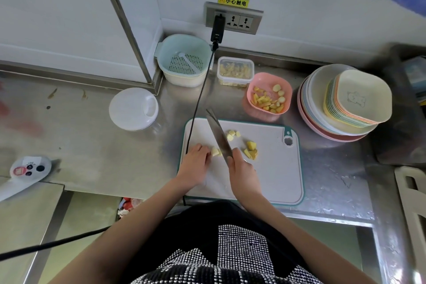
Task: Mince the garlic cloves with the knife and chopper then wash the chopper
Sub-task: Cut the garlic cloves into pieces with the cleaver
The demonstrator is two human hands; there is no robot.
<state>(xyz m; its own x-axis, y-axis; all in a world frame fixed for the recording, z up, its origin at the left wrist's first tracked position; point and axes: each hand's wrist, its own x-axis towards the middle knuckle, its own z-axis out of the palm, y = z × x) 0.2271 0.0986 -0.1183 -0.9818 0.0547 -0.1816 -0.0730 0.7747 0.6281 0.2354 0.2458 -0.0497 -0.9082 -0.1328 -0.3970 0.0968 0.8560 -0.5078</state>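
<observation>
Now at knife stage, chopping on board [272, 175] near counter's front edge. R hand [242, 168] clenched round knife [219, 136] handle, blade angled toward board's back-left corner. L hand [196, 161] fingers curled, pinning a garlic piece [215, 151] at blade's left side; piece touching fingertips. More cut bits [251, 150] loose right of blade, couple more [232, 135] toward board's back edge. Pink bowl [268, 93] behind board w/ further cloves & slices, not yet cut. Chopper [133, 108] (white lidded tub, probably) left of board, apart, untouched. Clear box [235, 74] of minced stuff at counter's back edge, beside strainer basket [184, 60].

Judgement: early-mid; coarse cutting under way, chopper & wash still to do. Next calls for blade down close to L fingertips, so knuckles tucked; cable [200, 97] crossing board's left edge a snag risk.
</observation>
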